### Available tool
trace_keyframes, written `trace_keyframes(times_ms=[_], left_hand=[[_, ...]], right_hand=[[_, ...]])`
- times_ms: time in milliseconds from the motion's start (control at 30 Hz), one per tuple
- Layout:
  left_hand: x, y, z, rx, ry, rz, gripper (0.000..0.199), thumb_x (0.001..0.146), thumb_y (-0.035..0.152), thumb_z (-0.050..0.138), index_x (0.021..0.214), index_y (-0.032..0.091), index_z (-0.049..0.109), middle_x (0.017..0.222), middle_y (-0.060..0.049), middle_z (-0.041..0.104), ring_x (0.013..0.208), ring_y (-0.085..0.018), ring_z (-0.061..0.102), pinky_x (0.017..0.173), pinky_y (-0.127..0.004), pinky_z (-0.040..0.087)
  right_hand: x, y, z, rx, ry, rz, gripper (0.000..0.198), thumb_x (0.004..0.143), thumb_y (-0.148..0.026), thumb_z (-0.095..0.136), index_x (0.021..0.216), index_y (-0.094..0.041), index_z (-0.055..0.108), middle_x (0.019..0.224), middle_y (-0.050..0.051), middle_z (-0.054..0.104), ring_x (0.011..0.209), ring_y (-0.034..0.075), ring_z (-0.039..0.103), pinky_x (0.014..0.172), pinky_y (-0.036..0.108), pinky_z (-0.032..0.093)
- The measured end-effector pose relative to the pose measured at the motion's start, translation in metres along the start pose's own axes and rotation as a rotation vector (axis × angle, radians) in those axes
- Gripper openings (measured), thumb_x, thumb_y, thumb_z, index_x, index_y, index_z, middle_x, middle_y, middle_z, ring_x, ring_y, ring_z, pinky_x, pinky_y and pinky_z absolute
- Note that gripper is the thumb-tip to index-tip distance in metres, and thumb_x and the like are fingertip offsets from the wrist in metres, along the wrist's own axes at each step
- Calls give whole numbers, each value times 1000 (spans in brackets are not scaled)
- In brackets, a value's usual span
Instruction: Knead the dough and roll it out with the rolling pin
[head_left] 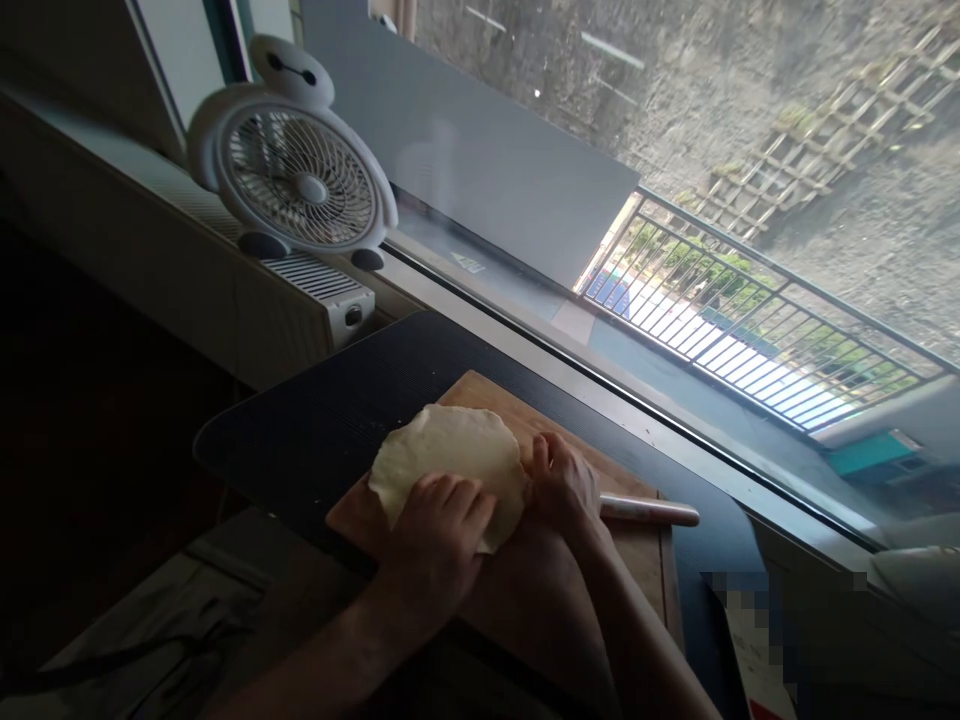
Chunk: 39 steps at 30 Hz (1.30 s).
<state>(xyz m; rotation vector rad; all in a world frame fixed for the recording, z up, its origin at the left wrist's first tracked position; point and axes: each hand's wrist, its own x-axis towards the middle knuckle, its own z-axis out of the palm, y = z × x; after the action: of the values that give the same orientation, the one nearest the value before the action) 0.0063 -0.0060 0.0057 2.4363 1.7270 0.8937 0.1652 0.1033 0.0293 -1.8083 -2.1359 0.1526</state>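
A flat, pale sheet of dough (446,450) with an uneven edge lies on a wooden cutting board (630,570). My left hand (442,515) rests over its near side, fingers curled together against the dough, the thumb mostly hidden. At the dough's right edge, my right hand (564,482) is closed with bent fingers on the rim; its fingertips are partly out of sight. Beyond my right wrist, a rolling pin (651,510) lies across the board's right side, its other end hidden behind the hand.
The board sits on a dark table (300,430) with a rounded corner. A white character-shaped fan (311,190) stands at the back left on a slatted radiator or ledge (319,278). A large window runs along the far side, with a railing (750,320) outside.
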Motion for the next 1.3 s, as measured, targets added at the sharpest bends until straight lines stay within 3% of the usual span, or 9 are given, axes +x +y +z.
trace_keyframes(times_ms=[133, 233, 400, 533, 633, 767, 967, 1200, 1300], left_hand=[[2, 0, -2, -9, -17, -12, 44, 71, 17, 63, 114, 18, 55, 108, -8, 57, 99, -26, 48, 94, -48, 35], [3, 3, 0, 35, -13, -13, 45, 72, 18, 64, 116, 18, 54, 106, -8, 58, 97, -26, 48, 93, -49, 35], [16, 12, 8, 48, 4, 46, 19, 85, 10, 46, 95, 19, 60, 90, -6, 59, 87, -21, 51, 84, -43, 38], [28, 12, 9, -73, -27, 313, 18, 88, 13, 45, 96, 19, 61, 87, -5, 61, 87, -19, 52, 81, -36, 39], [23, 9, 8, -130, -48, 468, 19, 89, 15, 45, 99, 19, 60, 90, -4, 62, 90, -18, 53, 84, -36, 39], [12, 11, 6, -140, -67, 337, 18, 86, 14, 46, 96, 19, 60, 97, -5, 60, 93, -19, 51, 89, -40, 37], [14, 23, 13, -114, -59, 205, 21, 81, 21, 55, 102, 19, 58, 100, -6, 57, 100, -23, 48, 99, -48, 31], [13, 21, 18, -184, 0, 175, 13, 87, 19, 50, 89, 22, 62, 89, -2, 55, 94, -18, 47, 101, -46, 30], [13, 19, 18, -208, -10, 175, 13, 86, 20, 51, 90, 23, 63, 90, -2, 55, 95, -18, 47, 100, -46, 30]], right_hand=[[29, -1, 0, 79, 39, 47, 40, 96, -41, 25, 95, -24, 62, 75, 1, 65, 69, 16, 58, 59, 26, 32], [14, 9, 2, 88, 103, -24, 42, 97, -39, 23, 96, -23, 62, 73, 1, 63, 68, 15, 57, 61, 26, 33], [-19, 42, -3, -82, 126, -182, 32, 95, -33, 32, 91, -21, 61, 75, 2, 64, 70, 16, 58, 67, 27, 34], [-22, 55, -22, -61, 109, -38, 38, 96, -32, 25, 85, -22, 60, 66, 0, 62, 61, 15, 56, 61, 26, 33], [-39, 50, -27, -30, 56, -53, 39, 97, -30, 23, 81, -23, 58, 66, -1, 62, 61, 14, 56, 61, 26, 33], [-44, 38, -16, -90, 21, -147, 25, 92, -28, 34, 85, -24, 58, 78, 1, 63, 76, 18, 57, 66, 27, 34], [20, 25, -8, -16, 72, 65, 32, 93, -28, 28, 94, -22, 59, 90, 7, 64, 90, 23, 55, 73, 33, 39], [-49, 30, -7, 24, 90, -223, 32, 85, -19, 42, 114, -21, 55, 118, 7, 55, 122, 23, 38, 100, 38, 34], [-24, 29, -2, 28, 121, -184, 32, 88, -19, 37, 114, -19, 55, 119, 8, 54, 125, 24, 34, 102, 41, 32]])
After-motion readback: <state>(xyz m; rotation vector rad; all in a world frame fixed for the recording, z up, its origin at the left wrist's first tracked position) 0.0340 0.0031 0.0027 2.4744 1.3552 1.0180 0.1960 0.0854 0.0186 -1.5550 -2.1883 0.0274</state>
